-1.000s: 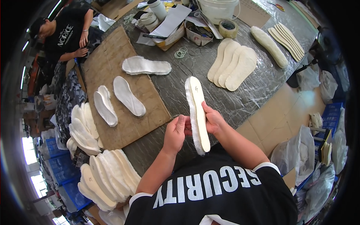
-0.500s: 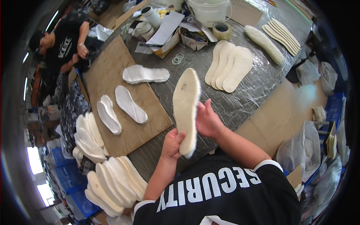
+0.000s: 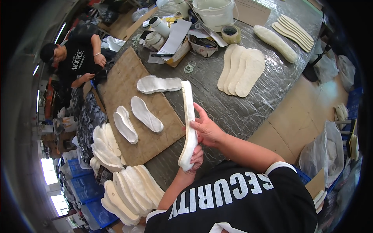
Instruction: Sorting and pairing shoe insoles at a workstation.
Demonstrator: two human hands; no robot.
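Observation:
A fleecy cream insole point(image 3: 188, 132) is held upright in front of me, turned edge-on so its thickness shows. My left hand point(image 3: 195, 160) is closed round its lower end. My right hand point(image 3: 209, 131) pinches its middle, the thumb on the near side and some fingers hidden behind. Beyond its upper tip, a white fleecy insole point(image 3: 158, 84) lies across the edge of a brown board point(image 3: 155, 145). Two more pale pieces, a single insole point(image 3: 147, 114) and a stacked pair point(image 3: 125, 125), rest on that board.
Piled insoles point(image 3: 132, 190) stand at the near left. Flat insoles point(image 3: 241, 70) fan out on the plastic-covered table point(image 3: 217, 103), with a tape roll point(image 3: 230, 33), a white bucket point(image 3: 214, 13) and a cluttered box point(image 3: 175, 58) behind. Another person point(image 3: 79, 58) works at the far left.
The insole has turned from its broad face to its edge. My right hand has closed on its middle, and my left hand has shifted round its lower end.

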